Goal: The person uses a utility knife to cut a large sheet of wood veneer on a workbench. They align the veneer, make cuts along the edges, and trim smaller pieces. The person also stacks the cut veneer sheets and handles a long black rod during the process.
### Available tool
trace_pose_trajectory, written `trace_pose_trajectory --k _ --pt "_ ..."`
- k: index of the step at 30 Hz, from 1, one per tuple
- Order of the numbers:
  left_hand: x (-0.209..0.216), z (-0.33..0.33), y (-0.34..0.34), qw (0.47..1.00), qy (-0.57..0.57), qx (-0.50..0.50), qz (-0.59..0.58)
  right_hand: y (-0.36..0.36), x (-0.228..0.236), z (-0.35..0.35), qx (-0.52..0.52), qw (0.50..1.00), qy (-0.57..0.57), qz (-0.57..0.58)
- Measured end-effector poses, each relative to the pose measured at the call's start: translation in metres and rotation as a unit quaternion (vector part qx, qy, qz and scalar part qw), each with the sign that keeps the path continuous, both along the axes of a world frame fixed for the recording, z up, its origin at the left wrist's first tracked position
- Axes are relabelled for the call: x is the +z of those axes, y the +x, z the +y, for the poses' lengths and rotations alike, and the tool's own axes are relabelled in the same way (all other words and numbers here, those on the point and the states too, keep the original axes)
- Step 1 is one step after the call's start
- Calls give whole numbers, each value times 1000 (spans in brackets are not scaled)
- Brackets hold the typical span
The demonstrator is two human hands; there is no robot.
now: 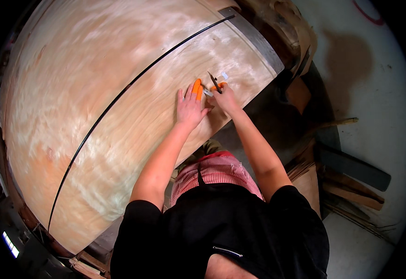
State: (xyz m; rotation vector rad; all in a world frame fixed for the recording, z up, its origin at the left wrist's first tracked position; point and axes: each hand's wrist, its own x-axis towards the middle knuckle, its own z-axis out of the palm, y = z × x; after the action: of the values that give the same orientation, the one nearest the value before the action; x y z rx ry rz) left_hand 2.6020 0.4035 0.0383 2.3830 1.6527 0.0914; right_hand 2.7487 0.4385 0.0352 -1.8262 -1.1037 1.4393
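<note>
A wide sheet of pale wood veneer (133,116) lies before me. On it my left hand (191,109) rests flat, fingers spread, with orange covers on two of them. Just right of it, my right hand (226,98) is closed around a slim dark tool (214,82) with a pointed end; its exact kind is too small to make out. Orange also shows on a finger of this hand. Between the hands lies a small whitish strip (207,92), beside the left fingertips. A second small white piece (225,75) sits on the veneer just beyond the right hand.
A long thin black rod or cord (128,87) crosses the veneer in a curve. At the far right corner is a grey metal strip (256,37). Wood scraps (352,190) and a dark board (354,165) lie on the floor to the right.
</note>
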Motion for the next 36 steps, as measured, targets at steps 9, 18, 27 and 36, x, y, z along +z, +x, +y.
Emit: trace_pose_trajectory --k 9,18,27,36 --pt "18 -14 0 991 -39 -128 7 55 -13 -35 -9 998 64 -27" --pt "-22 -157 -215 919 61 388 -40 -82 41 -49 421 825 250 -283" --pt "-13 -324 -391 791 39 604 93 -209 7 -70 485 667 398 -402" --pt "-10 -378 -312 813 39 580 24 -134 16 -135 494 663 329 -456"
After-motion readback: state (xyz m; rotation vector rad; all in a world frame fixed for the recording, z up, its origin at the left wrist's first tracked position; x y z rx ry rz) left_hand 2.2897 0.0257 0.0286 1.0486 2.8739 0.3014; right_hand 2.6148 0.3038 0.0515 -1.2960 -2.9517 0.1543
